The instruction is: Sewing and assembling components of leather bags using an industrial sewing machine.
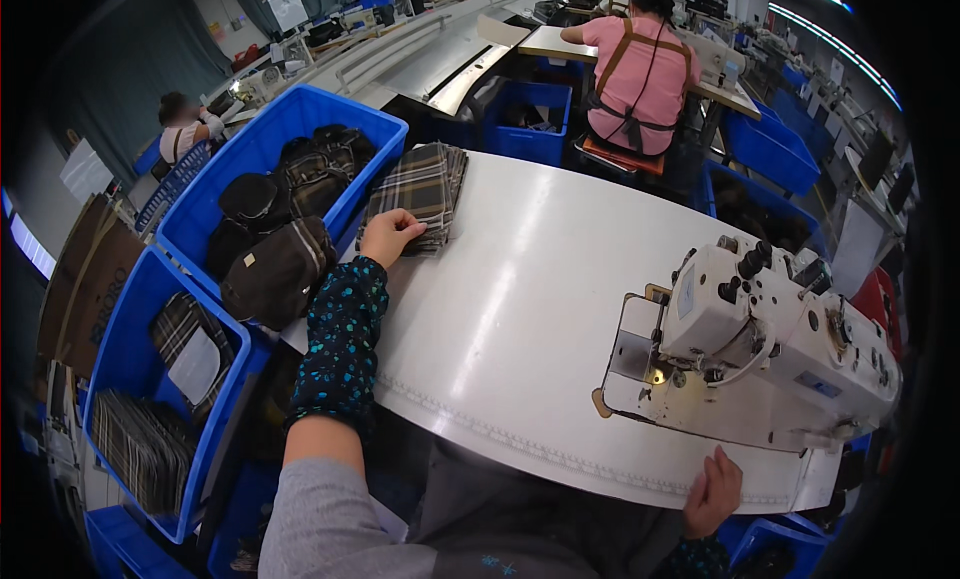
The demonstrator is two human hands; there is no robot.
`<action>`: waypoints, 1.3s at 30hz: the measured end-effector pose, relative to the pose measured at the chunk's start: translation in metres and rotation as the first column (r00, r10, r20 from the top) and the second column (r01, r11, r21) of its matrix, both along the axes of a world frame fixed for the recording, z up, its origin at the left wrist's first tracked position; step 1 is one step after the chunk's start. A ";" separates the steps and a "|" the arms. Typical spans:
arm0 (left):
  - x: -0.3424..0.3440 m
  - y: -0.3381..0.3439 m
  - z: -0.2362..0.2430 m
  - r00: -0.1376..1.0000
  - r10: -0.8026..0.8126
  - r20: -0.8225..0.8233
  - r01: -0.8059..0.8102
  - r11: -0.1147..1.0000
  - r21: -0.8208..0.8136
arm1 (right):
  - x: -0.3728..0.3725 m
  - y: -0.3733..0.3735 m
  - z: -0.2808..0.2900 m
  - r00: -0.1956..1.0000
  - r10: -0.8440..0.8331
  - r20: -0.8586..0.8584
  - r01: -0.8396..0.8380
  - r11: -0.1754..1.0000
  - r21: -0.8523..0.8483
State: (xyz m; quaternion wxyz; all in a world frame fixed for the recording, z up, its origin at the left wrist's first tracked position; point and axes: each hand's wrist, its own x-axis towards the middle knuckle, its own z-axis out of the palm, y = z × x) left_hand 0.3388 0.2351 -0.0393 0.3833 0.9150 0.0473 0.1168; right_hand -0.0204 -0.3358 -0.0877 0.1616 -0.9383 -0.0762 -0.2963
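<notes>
Left hand on the plaid stack, right hand at the near edge

Our left hand [390,235] lies on the stack of plaid fabric pieces [420,191] at the far left of the white surface [520,309], fingers loosely curled onto the nearest corner of the top piece; we cannot tell whether they pinch one ply or several. We judge that a careless pull could drag extra pieces along or tip the stack off the left edge into the blue bin [270,129] of dark bags beside it. Our right hand [713,491] rests with fingers together on the near rim, below the sewing machine [770,339], well apart from the stack.
</notes>
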 end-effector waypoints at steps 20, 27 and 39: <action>-0.182 -0.189 0.006 0.744 -0.668 -0.031 0.631 0.717 -0.294 | 0.070 0.192 0.039 0.839 0.515 -0.174 -0.509 0.857 0.078; -0.176 -0.040 0.057 0.776 0.074 0.626 -0.512 0.653 0.558 | 0.082 0.169 0.032 0.889 0.413 -0.195 -0.424 0.905 -0.017; -0.160 0.094 0.122 0.667 0.273 0.693 -0.514 0.843 0.162 | 0.087 0.160 0.014 0.954 0.264 -0.140 -0.282 0.950 -0.134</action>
